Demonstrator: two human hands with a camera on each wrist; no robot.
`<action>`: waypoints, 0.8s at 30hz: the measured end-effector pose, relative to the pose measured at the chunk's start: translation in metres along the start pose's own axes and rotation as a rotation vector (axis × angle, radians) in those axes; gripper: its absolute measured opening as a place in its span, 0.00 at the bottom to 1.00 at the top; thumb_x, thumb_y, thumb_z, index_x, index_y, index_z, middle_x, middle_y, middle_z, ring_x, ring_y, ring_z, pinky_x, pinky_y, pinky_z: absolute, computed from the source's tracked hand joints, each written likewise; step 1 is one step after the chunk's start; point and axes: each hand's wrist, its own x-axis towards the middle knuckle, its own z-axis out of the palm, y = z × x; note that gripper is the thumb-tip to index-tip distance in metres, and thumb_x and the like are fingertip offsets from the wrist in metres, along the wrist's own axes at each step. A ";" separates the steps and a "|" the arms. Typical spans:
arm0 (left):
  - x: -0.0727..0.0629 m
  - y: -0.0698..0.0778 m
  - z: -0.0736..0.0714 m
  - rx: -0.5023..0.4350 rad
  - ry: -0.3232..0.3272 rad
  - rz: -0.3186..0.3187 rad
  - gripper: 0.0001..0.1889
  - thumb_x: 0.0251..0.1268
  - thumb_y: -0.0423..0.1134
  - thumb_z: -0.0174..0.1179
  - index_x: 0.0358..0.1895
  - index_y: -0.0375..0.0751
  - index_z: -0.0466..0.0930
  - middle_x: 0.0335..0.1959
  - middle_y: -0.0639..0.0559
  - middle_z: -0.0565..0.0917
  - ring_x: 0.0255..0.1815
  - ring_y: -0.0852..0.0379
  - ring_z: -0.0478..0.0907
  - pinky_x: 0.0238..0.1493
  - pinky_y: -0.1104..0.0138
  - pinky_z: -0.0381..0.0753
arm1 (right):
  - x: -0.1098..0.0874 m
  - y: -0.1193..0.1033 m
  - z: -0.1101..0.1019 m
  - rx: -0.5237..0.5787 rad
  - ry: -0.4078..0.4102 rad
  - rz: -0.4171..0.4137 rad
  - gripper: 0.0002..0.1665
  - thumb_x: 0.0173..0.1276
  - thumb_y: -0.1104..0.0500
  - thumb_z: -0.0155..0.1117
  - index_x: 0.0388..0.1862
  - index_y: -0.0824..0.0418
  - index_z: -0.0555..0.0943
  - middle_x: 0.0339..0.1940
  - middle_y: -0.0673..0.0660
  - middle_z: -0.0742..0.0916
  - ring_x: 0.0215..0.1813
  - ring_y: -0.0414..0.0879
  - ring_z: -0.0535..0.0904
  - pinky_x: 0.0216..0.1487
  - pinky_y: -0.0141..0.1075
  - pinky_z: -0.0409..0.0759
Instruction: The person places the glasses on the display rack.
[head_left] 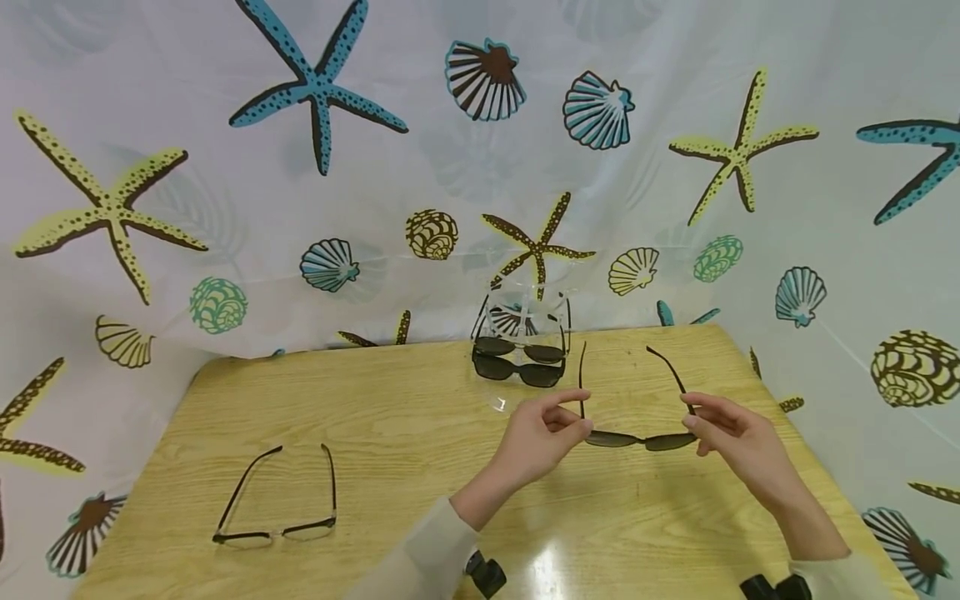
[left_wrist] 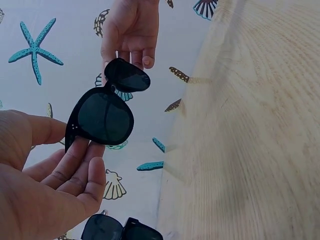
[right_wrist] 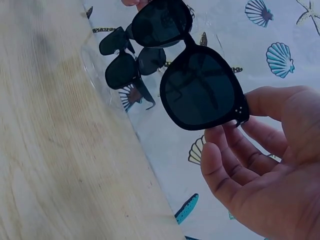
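Observation:
Between both hands, a pair of black sunglasses [head_left: 670, 442] is held above the right part of the table, its temples unfolded and pointing away. My left hand [head_left: 538, 437] pinches the frame at its left hinge corner. At the opposite corner, my right hand [head_left: 738, 440] pinches it between thumb and fingers. Dark rounded lenses [right_wrist: 200, 90] and small light dots by the hinge show in the right wrist view. Behind the hands, two more pairs of dark sunglasses [head_left: 517, 372] sit one above the other on a clear display stand [head_left: 525, 292].
Clear-lensed eyeglasses [head_left: 300, 527] with dark temples lie unfolded at the table's front left. The wooden table [head_left: 390, 417] backs onto a white cloth [head_left: 420, 150] printed with starfish and shells, which also hangs at both sides.

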 end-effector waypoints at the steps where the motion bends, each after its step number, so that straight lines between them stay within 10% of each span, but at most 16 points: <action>1: -0.001 0.001 -0.002 0.007 0.000 0.001 0.22 0.74 0.37 0.66 0.69 0.41 0.81 0.43 0.37 0.92 0.39 0.61 0.88 0.40 0.72 0.82 | 0.000 -0.002 0.001 0.005 -0.002 -0.005 0.29 0.81 0.49 0.64 0.75 0.58 0.76 0.45 0.38 0.88 0.38 0.45 0.86 0.48 0.34 0.84; 24: -0.019 0.022 -0.049 0.040 0.073 0.035 0.22 0.73 0.34 0.66 0.68 0.39 0.81 0.44 0.35 0.91 0.38 0.61 0.88 0.38 0.70 0.81 | 0.017 -0.044 0.034 0.012 -0.056 -0.098 0.29 0.81 0.50 0.64 0.75 0.59 0.77 0.53 0.56 0.87 0.38 0.48 0.86 0.49 0.36 0.84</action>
